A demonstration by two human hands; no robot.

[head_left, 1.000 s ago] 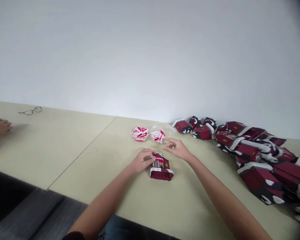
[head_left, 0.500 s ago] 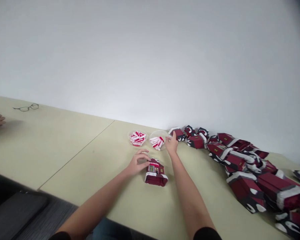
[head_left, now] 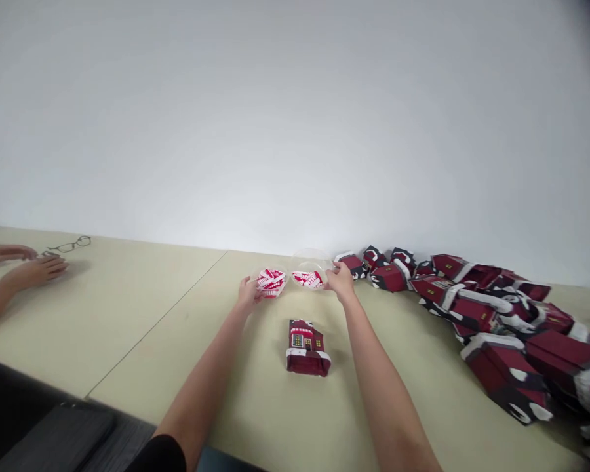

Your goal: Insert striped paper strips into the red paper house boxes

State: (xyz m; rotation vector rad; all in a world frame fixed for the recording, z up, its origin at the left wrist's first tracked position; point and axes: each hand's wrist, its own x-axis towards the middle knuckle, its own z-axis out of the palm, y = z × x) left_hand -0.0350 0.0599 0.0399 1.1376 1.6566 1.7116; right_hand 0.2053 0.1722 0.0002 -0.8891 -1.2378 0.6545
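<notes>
Two clear plastic cups of red-and-white pieces stand side by side at the far middle of the beige table point(head_left: 177, 341). My left hand point(head_left: 250, 293) grips the near rim of the left cup point(head_left: 271, 280). My right hand point(head_left: 341, 282) holds the right edge of the right cup point(head_left: 309, 276). A dark red paper house box point(head_left: 305, 346) with white trim lies flat on the table between my forearms, touched by neither hand.
A long heap of folded red house boxes point(head_left: 491, 314) runs along the right side of the table to the wall. At the far left another person's hands point(head_left: 27, 267) rest beside a pair of glasses point(head_left: 71, 245). A dark chair point(head_left: 54, 439) sits at the near left edge.
My left hand let go of the house box and reached forward to the left cup. My right hand settled on the right cup. The other person's hands moved in near the glasses.
</notes>
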